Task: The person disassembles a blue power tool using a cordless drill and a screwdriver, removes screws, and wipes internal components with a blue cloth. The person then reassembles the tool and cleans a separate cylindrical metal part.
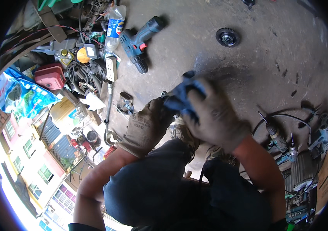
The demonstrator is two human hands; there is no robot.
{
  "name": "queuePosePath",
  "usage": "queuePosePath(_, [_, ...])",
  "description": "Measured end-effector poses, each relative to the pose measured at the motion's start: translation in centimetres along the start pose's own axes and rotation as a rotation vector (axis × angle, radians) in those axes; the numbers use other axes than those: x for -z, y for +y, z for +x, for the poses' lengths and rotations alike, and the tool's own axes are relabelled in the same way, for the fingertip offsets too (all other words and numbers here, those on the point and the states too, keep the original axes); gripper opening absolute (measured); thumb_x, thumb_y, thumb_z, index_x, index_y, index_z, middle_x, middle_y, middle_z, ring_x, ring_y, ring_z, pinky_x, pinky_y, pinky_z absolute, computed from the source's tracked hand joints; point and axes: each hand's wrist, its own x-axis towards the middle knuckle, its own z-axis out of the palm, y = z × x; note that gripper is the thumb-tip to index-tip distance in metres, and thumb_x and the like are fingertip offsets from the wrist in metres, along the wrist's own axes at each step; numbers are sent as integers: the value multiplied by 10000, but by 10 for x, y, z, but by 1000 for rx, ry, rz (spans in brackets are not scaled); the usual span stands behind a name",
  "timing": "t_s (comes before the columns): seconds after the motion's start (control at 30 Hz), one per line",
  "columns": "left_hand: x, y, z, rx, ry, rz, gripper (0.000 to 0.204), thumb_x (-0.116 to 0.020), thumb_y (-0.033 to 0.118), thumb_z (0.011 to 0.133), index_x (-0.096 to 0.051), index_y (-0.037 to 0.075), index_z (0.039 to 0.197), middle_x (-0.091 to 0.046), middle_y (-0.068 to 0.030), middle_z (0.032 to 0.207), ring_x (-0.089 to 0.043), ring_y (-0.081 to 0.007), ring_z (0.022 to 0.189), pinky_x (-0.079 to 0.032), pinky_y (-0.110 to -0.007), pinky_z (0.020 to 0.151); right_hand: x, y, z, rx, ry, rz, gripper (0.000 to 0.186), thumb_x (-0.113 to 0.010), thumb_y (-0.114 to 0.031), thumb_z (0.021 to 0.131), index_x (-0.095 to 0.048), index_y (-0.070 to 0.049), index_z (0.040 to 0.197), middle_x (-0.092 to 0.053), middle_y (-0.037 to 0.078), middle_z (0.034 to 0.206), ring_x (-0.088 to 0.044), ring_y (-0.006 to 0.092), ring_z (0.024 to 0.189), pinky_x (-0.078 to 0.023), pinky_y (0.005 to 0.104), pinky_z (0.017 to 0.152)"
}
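Both hands wear grey-brown work gloves and meet in front of my knees. My left hand (145,126) is closed around a dark metal part, mostly hidden by the glove and the cloth; a small end of the metal part (164,93) shows above the fingers. My right hand (220,115), a little smeared by motion, grips a crumpled dark blue rag (182,95) pressed against that part. On the concrete ahead lie a blue-grey cordless drill (136,46) and a round black gear (227,37).
A clear plastic bottle (114,29) and a white power strip (111,68) edge a heap of parts at left, near a red box (50,76). At right lie power tools (275,136), a grey motor (304,171) and a cardboard box (327,181).
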Motion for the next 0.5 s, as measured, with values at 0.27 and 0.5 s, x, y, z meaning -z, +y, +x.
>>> queuePosePath(0.27, [-6,-10,-1,-99,44,34,333,-727,193,878,-569,70,1144,-679,-182,831,-694,-406,731,-563,-481,625,-36,-18,-5,173,-55,-82,292,-710,-152,817,-704,-46,1088,-458,185,1428,-388,390,1343,-396,529,1074])
queuePosePath(0.5, [-5,-5,2,-158,115,-69,306,-698,175,917,-496,35,1100,-690,-198,802,-707,-386,675,-556,-449,553,-39,0,-32,103,55,141,374,-702,-148,846,-671,-34,1201,-494,208,1357,-499,397,1255,-462,483,1025])
